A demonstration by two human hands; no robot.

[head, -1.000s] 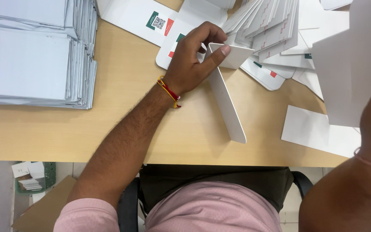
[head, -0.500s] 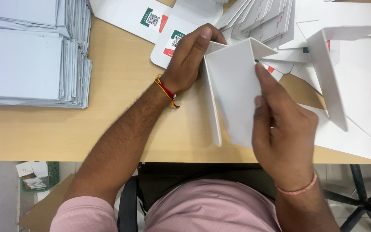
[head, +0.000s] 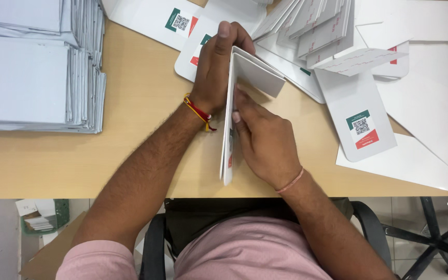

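Observation:
Two white card panels (head: 227,129) stand on edge together on the wooden table (head: 146,135), seen almost edge-on, with a folded flap (head: 257,75) sticking out to the right at the far end. My left hand (head: 214,65) grips the far end of the cards from the left side, fingers curled over the top. My right hand (head: 263,137) presses flat against their right face. A printed patch in red and green shows on the inner face near the lower end.
A tall stack of white sheets (head: 32,67) fills the left of the table. Loose white cards with code squares (head: 358,111) and a fanned pile (head: 312,26) lie at the right and back. A chair base (head: 431,233) shows at bottom right.
My right hand brought a second card against the one my left hand holds, and the two have closed together upright. The card at the right now lies flat on the table.

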